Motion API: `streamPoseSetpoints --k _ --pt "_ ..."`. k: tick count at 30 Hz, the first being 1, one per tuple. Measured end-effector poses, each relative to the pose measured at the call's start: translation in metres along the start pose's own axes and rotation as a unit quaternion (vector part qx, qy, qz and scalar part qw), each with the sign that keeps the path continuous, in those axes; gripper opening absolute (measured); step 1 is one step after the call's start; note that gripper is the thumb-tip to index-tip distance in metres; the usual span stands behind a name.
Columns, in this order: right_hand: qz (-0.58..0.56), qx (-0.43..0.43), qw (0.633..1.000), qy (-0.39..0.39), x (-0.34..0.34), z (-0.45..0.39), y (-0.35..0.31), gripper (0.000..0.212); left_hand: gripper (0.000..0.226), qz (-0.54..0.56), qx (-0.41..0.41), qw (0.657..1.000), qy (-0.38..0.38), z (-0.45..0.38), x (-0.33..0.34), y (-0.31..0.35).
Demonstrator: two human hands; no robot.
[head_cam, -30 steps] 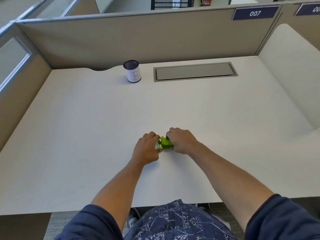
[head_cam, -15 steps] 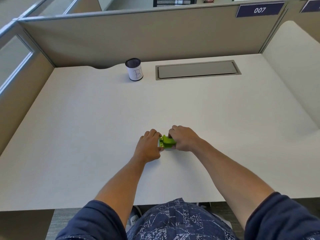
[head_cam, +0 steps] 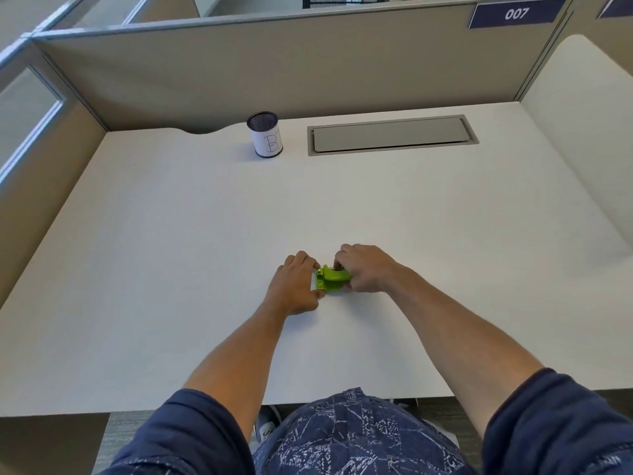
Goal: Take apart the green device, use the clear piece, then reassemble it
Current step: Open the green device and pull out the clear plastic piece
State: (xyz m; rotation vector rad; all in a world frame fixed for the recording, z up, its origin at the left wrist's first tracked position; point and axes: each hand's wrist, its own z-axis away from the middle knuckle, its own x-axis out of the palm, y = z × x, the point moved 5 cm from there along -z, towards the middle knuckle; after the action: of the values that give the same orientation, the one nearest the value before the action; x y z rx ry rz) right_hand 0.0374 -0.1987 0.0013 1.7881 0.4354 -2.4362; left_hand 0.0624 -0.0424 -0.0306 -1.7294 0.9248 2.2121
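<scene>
A small bright green device (head_cam: 332, 278) rests on the white desk (head_cam: 171, 269) near its front middle. My right hand (head_cam: 368, 269) covers its right end, fingers curled over the top and thumb at the near side. My left hand (head_cam: 296, 286) pinches the device's left end between thumb and fingertips. Both hands hide much of the device. I cannot make out a clear piece.
A mesh pen cup (head_cam: 264, 134) with a white paper label stands at the back of the desk. To its right lies a grey cable hatch (head_cam: 390, 134). Beige partition walls (head_cam: 274, 70) enclose the desk at the back and both sides.
Both hands stay closed on the green device in about the same place. More of the device's top shows now between the hands.
</scene>
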Motion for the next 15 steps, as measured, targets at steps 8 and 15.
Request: streamPoseSetpoints --k 8,15 --pt "-0.050 0.005 0.999 0.006 -0.002 0.003 0.008 0.039 0.060 0.009 0.003 1.000 0.001 0.000 -0.002 0.000" --pt "-0.127 0.032 0.991 0.030 0.003 0.006 0.019 0.041 0.058 0.021 0.001 1.000 0.014 0.002 -0.005 -0.001"
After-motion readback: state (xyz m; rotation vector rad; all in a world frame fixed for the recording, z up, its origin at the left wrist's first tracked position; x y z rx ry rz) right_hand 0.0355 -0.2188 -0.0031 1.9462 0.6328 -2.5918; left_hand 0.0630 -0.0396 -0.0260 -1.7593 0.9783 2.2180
